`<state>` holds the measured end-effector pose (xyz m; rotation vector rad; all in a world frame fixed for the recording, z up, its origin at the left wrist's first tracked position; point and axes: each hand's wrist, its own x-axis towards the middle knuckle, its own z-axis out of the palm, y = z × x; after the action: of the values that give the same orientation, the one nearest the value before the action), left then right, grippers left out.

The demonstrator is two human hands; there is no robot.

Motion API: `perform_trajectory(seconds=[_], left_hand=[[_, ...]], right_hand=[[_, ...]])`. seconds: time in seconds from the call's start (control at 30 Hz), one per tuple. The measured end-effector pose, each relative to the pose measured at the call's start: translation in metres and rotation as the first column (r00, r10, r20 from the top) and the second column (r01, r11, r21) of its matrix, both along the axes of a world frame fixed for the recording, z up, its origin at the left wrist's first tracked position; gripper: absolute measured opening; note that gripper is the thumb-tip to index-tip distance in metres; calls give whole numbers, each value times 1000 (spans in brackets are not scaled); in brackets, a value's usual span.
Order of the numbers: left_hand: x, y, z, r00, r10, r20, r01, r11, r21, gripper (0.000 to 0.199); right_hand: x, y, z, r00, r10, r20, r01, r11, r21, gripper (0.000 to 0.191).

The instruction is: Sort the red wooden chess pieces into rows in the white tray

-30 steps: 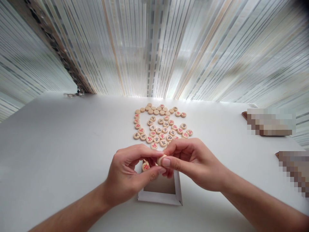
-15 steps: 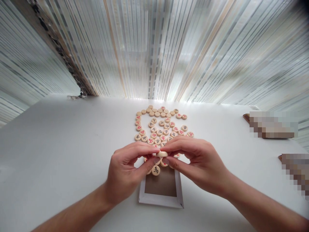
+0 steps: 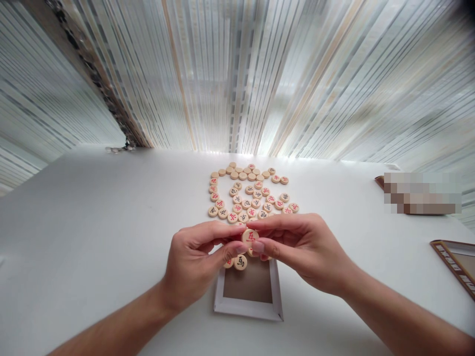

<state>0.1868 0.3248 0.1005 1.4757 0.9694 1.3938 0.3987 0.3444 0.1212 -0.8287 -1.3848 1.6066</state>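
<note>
A round wooden Chinese chess piece (image 3: 250, 238) with a red character faces me, pinched between the fingertips of both hands. My left hand (image 3: 200, 254) grips its left edge and my right hand (image 3: 297, 242) its right edge, thumbs low and fingers on top. Below them lies a shallow box (image 3: 245, 309) with a white rim and brown bottom. In its far part rests a piece with a black character (image 3: 240, 262), beside a red-marked one (image 3: 228, 263) partly covered by my left thumb. My hands hide other pieces in the box.
Beyond my hands, many loose pieces (image 3: 237, 199) spread over the white table (image 3: 129, 237), some face down (image 3: 243, 175) at the back. At the right lie a brown-edged box part (image 3: 451, 257) and a blurred-out object (image 3: 415, 198). Striped blinds (image 3: 208, 74) hang behind the table.
The held piece has turned from edge-on to showing its red-marked face. My hands stay nearly in place, and the view has shifted slightly.
</note>
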Motion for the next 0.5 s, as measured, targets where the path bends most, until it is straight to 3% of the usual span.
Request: perform_trajectory(seconds=[0.27, 0.5], left_hand=[[2, 1, 2, 995, -22, 95, 32, 994, -105, 20], [2, 0, 0, 975, -123, 185, 156, 973, -173, 29]], right_hand=[[2, 6, 1, 997, 73, 2, -72, 989, -131, 35], [1, 6, 2, 995, 99, -18, -101, 974, -201, 38]])
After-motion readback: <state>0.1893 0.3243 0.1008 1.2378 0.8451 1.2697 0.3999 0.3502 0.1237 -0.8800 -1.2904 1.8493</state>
